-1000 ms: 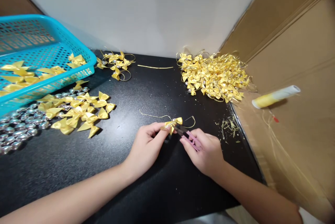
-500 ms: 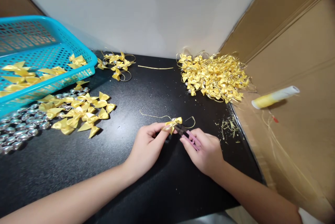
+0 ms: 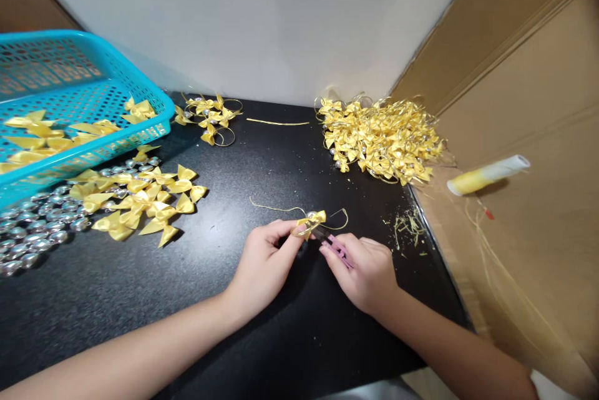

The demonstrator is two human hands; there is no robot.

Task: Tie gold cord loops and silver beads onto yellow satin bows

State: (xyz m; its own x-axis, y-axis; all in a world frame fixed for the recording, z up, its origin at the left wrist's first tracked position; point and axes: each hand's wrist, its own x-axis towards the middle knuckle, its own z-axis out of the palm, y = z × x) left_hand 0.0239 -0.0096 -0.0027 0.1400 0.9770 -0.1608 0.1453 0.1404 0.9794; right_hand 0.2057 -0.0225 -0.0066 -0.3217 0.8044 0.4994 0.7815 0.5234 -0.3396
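Between the thumb and fingers of my left hand (image 3: 269, 256) is a yellow ribbon bow (image 3: 316, 218) with a small silvery bead and gold cord on it. Thin cord ends trail from the bow to the left and to the right. My right hand (image 3: 367, 272) is closed around small thread snips with pink handles (image 3: 340, 252). The dark blades point at the bow and reach its lower right side; whether they touch the cord I cannot tell.
A blue basket (image 3: 140, 85) with yellow bows stands at left. Before it lie loose bows (image 3: 140, 200) and silvery beads (image 3: 35, 241). Finished-looking bows (image 3: 384, 138) are heaped at back right, near cord scraps (image 3: 409, 225). A gold cord piece (image 3: 277, 122) and a yellow-white roll (image 3: 489, 175) lie beyond.
The snips have shifted slightly left and down against the bow, and less of their dark blades shows. My left hand keeps its hold with barely any movement.
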